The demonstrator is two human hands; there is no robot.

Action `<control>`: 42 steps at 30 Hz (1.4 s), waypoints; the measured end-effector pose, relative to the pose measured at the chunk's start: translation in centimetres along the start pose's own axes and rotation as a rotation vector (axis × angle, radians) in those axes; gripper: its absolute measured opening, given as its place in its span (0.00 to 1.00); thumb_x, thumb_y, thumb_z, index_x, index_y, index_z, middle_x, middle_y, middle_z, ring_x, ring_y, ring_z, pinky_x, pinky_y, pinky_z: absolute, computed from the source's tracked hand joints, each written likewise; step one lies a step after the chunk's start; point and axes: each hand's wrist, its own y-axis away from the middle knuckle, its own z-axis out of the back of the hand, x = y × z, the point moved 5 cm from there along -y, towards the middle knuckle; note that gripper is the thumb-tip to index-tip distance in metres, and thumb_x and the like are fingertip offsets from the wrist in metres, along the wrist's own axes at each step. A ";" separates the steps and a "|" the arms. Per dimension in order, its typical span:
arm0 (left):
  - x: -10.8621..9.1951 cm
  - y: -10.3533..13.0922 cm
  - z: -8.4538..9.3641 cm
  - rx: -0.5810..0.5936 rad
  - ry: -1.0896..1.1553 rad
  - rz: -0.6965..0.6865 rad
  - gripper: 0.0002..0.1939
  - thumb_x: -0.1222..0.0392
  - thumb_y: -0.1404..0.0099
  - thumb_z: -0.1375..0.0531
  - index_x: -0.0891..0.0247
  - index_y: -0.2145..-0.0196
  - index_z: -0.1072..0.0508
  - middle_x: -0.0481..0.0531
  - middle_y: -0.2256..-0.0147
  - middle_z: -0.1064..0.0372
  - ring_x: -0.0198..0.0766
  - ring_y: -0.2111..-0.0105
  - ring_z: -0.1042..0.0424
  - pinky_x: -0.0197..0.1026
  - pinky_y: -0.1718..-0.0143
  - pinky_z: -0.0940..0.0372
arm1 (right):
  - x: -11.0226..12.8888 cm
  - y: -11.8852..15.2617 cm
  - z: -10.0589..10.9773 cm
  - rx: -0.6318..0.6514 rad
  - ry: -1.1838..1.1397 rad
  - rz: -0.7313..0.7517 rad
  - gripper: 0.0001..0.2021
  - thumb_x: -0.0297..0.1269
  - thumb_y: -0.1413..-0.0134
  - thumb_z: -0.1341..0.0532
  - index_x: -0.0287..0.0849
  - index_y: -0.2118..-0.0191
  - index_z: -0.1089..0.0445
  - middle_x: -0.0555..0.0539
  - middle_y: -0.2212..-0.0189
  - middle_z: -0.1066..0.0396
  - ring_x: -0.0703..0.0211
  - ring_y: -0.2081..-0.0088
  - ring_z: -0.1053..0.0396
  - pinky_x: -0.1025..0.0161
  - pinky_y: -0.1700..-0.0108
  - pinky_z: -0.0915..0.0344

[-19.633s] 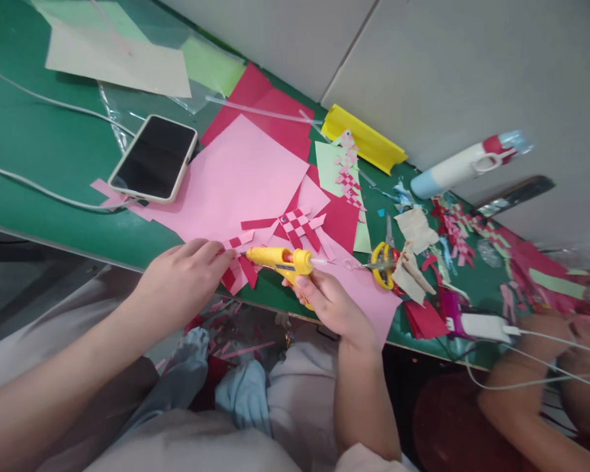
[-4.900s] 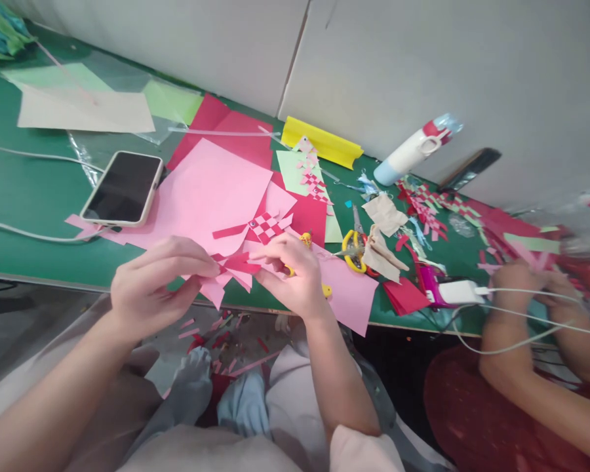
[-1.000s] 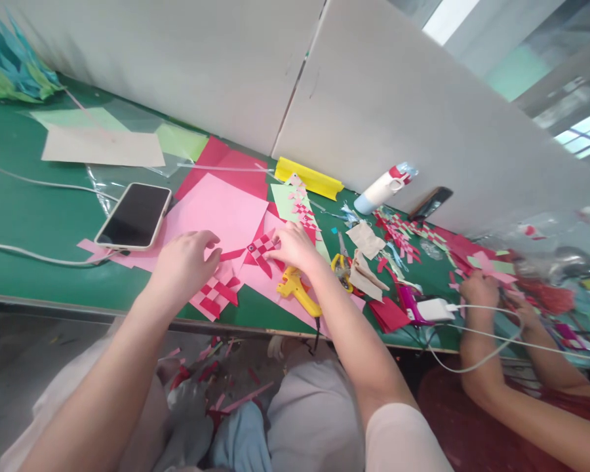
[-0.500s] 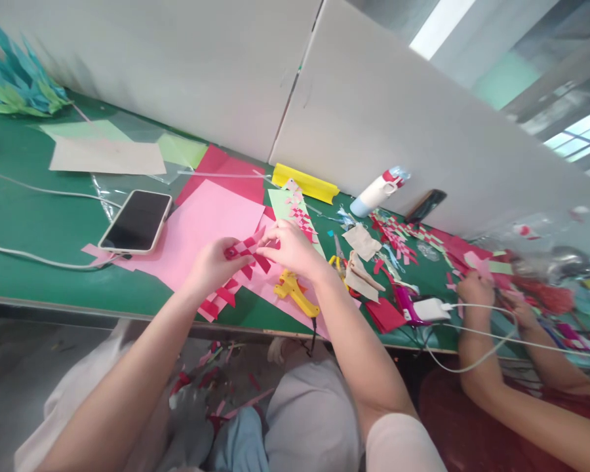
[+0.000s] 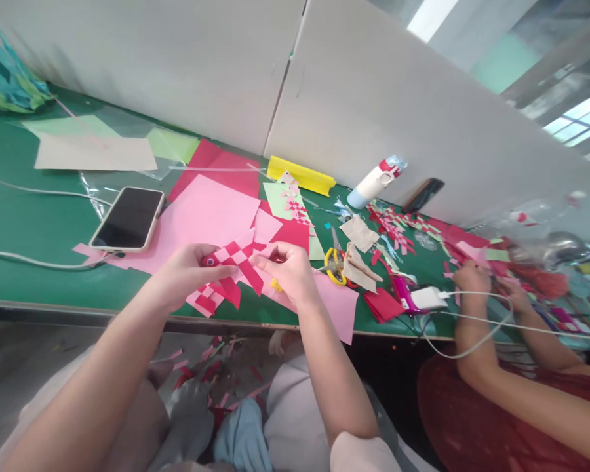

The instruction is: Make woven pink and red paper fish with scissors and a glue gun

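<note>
Left hand: thumb and fingers pinching the head end of a red-and-pink woven paper fish, near the round eye. Right hand: thumb and fingertips pressed together on the tail end. Fish held between both hands, left of frame centre, above the table edge.

Just below the fish, a second woven piece, red and pink, partly covered. A small yellow object shows beside the right hand, mostly hidden; cannot tell its full shape.

Large pink sheet behind the hands, on the green table. White-edged phone at left, screen dark. Yellow folded paper upper centre, close to the wall; small woven fish in a row just below it, on pale green paper. Yellow-handled scissors right of centre, touching beige scraps. White bottle farther up, tilted in view. Co-worker's hands at far right, near pink paper.
</note>
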 end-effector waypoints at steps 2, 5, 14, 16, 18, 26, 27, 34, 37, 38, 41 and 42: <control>0.0 0.3 0.3 -0.021 -0.049 -0.008 0.16 0.49 0.50 0.30 0.64 0.71 0.26 0.48 0.75 0.28 0.36 0.75 0.30 0.36 0.76 0.40 | -0.1 0.1 -0.2 0.001 -0.017 -0.019 0.18 0.51 0.59 0.30 0.41 0.77 0.30 0.52 0.77 0.32 0.63 0.73 0.35 0.64 0.68 0.37; 0.0 0.7 0.6 -0.029 -0.056 0.020 0.14 0.52 0.52 0.30 0.63 0.72 0.26 0.47 0.76 0.29 0.36 0.74 0.30 0.35 0.76 0.41 | -0.1 0.4 -0.5 0.030 -0.055 -0.031 0.14 0.47 0.57 0.31 0.41 0.76 0.28 0.52 0.78 0.31 0.63 0.73 0.34 0.64 0.66 0.36; 0.6 1.2 2.1 -0.046 -0.068 0.026 0.15 0.50 0.52 0.31 0.63 0.77 0.28 0.45 0.79 0.35 0.32 0.78 0.38 0.35 0.77 0.47 | -0.4 0.3 -1.8 0.128 -0.004 -0.030 0.11 0.44 0.52 0.34 0.41 0.74 0.25 0.51 0.76 0.28 0.62 0.72 0.33 0.63 0.65 0.36; 0.5 1.3 2.4 -0.055 -0.061 0.027 0.15 0.50 0.52 0.31 0.63 0.77 0.28 0.44 0.80 0.37 0.31 0.79 0.40 0.35 0.78 0.48 | -0.6 0.0 -2.3 0.139 -0.009 -0.039 0.12 0.46 0.53 0.33 0.41 0.72 0.25 0.50 0.75 0.28 0.62 0.71 0.33 0.63 0.66 0.36; 0.5 1.5 2.8 -0.069 -0.052 0.033 0.15 0.51 0.53 0.31 0.63 0.76 0.28 0.43 0.81 0.38 0.30 0.80 0.41 0.34 0.78 0.49 | -0.6 -0.3 -2.8 0.148 -0.013 -0.047 0.14 0.48 0.56 0.31 0.41 0.73 0.25 0.51 0.76 0.29 0.63 0.72 0.34 0.64 0.67 0.37; 1.1 2.2 4.7 -0.128 -0.116 -0.013 0.14 0.49 0.50 0.33 0.63 0.75 0.28 0.43 0.80 0.39 0.32 0.79 0.41 0.35 0.78 0.49 | -0.3 -1.4 -4.7 0.184 -0.001 -0.047 0.14 0.46 0.55 0.32 0.40 0.75 0.28 0.52 0.78 0.31 0.63 0.74 0.35 0.65 0.68 0.38; 1.1 2.3 5.0 -0.135 -0.110 -0.016 0.14 0.49 0.51 0.33 0.63 0.75 0.28 0.44 0.80 0.38 0.32 0.79 0.40 0.35 0.78 0.48 | -0.3 -1.5 -4.8 0.189 0.007 -0.046 0.13 0.46 0.55 0.32 0.40 0.75 0.28 0.52 0.78 0.31 0.64 0.74 0.35 0.65 0.68 0.38; 0.9 3.2 6.1 -0.146 -0.067 -0.026 0.13 0.50 0.53 0.33 0.63 0.77 0.28 0.45 0.81 0.35 0.36 0.78 0.35 0.37 0.78 0.44 | 0.1 -1.9 -6.2 0.251 0.065 -0.032 0.12 0.45 0.52 0.34 0.40 0.74 0.27 0.50 0.76 0.27 0.62 0.73 0.32 0.65 0.66 0.37; 1.3 3.4 6.7 -0.149 -0.061 -0.032 0.13 0.50 0.52 0.34 0.63 0.76 0.28 0.45 0.80 0.35 0.35 0.78 0.35 0.36 0.78 0.45 | 0.3 -2.1 -6.8 0.277 0.051 -0.036 0.13 0.47 0.52 0.34 0.40 0.73 0.27 0.49 0.75 0.26 0.61 0.72 0.31 0.64 0.66 0.36; 1.5 3.4 6.8 -0.147 -0.060 -0.032 0.13 0.51 0.52 0.34 0.63 0.76 0.28 0.45 0.80 0.34 0.35 0.78 0.36 0.36 0.78 0.45 | 0.3 -2.1 -7.0 0.285 0.046 -0.038 0.14 0.47 0.52 0.35 0.40 0.73 0.27 0.49 0.75 0.26 0.61 0.72 0.31 0.64 0.66 0.36; 1.7 3.6 7.3 -0.135 -0.057 -0.024 0.12 0.52 0.51 0.34 0.63 0.76 0.29 0.45 0.79 0.34 0.33 0.78 0.37 0.36 0.77 0.46 | 0.4 -2.3 -7.3 0.286 0.028 -0.051 0.14 0.47 0.53 0.34 0.40 0.74 0.27 0.49 0.76 0.27 0.62 0.74 0.32 0.64 0.69 0.37; 1.7 3.7 7.4 -0.133 -0.055 -0.018 0.12 0.52 0.51 0.34 0.63 0.76 0.29 0.45 0.78 0.34 0.34 0.77 0.36 0.36 0.76 0.46 | 0.4 -2.4 -7.3 0.278 0.018 -0.056 0.14 0.47 0.53 0.34 0.40 0.74 0.27 0.49 0.77 0.28 0.62 0.74 0.33 0.65 0.70 0.37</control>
